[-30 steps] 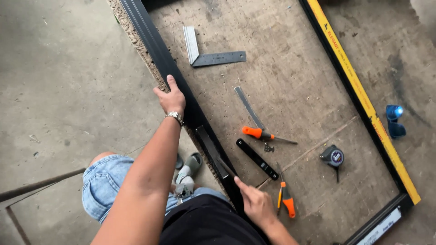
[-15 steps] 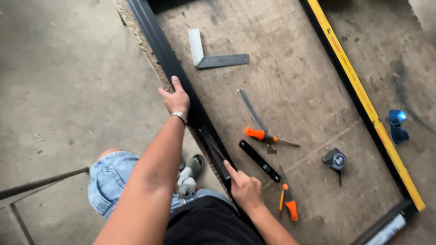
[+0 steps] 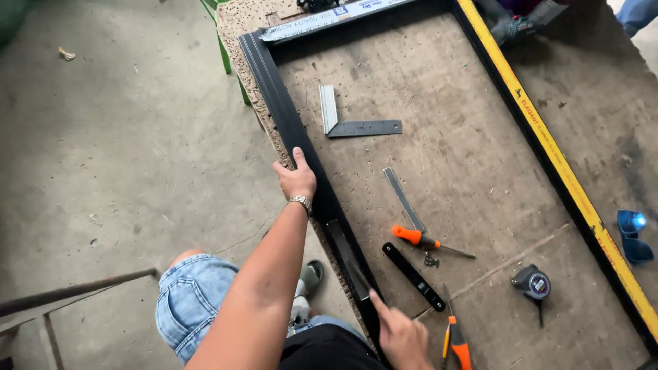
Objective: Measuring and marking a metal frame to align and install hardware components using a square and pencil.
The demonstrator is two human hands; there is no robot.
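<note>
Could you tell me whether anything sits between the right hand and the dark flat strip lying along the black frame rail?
Nothing visible does. The right hand has its forefinger pointing up at the near end of the dark flat strip on the black frame rail. The left hand grips that rail farther up.

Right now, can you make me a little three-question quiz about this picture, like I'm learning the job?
1. True or false: the left hand grips the black frame rail at the board's edge.
2. Which tool has an orange handle and lies beside the steel ruler? A) screwdriver B) tape measure C) metal square
3. Fill in: the right hand points with one finger at the near end of the black ____.

Key
1. True.
2. A.
3. Frame rail; the long yellow level lies along the opposite side of the board.
</note>
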